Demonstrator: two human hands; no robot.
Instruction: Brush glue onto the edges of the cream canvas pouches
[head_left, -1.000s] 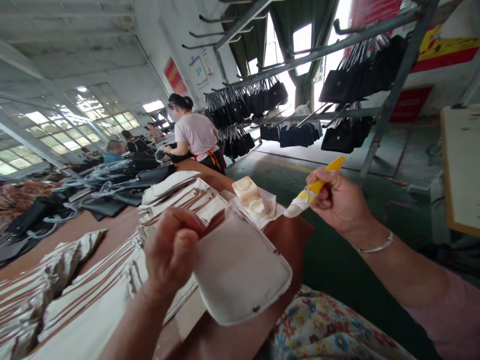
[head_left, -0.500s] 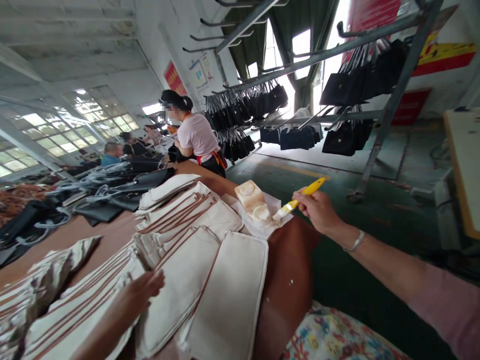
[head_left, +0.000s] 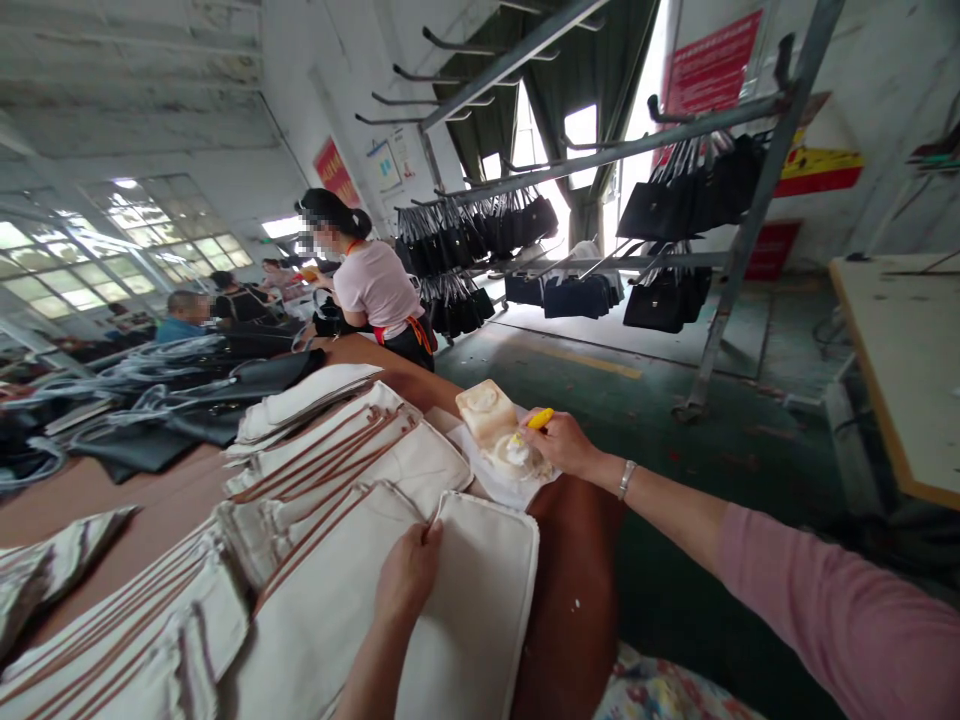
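Right hand (head_left: 559, 440) now sits low over the glue dish (head_left: 517, 462), with the yellow-handled brush (head_left: 534, 425) pinched in its fingers and the bristle end pressed down into the pale paste; half a second ago I had the brush angled in toward the dish from above, and a second ago it was raised clear beside the held panel. I read this as reloading the brush with adhesive. The dish rests on a white sheet at the near corner of the brown surface (head_left: 577, 590), touching a pale block (head_left: 486, 410) just behind it.

Left hand (head_left: 409, 572) has come back down: a second ago it held one cream fabric panel lifted off the stack, and now that cream panel (head_left: 480, 610) lies flat at the near end of the overlapped row, with my fingertips curled on its upper left edge, where it overlaps its neighbour. Grip is light, fingers bent, nothing lifted.

Right forearm reaches in from the lower right, wrist bent downward, a bangle (head_left: 626, 478) at the wrist. Left forearm rises from the bottom edge, palm down.

Further along lie more striped panels (head_left: 330, 450), then black bags (head_left: 187, 410). A co-worker in a pink shirt (head_left: 375, 285) stands at the far end, by a rack (head_left: 660, 145) hung with dark bags
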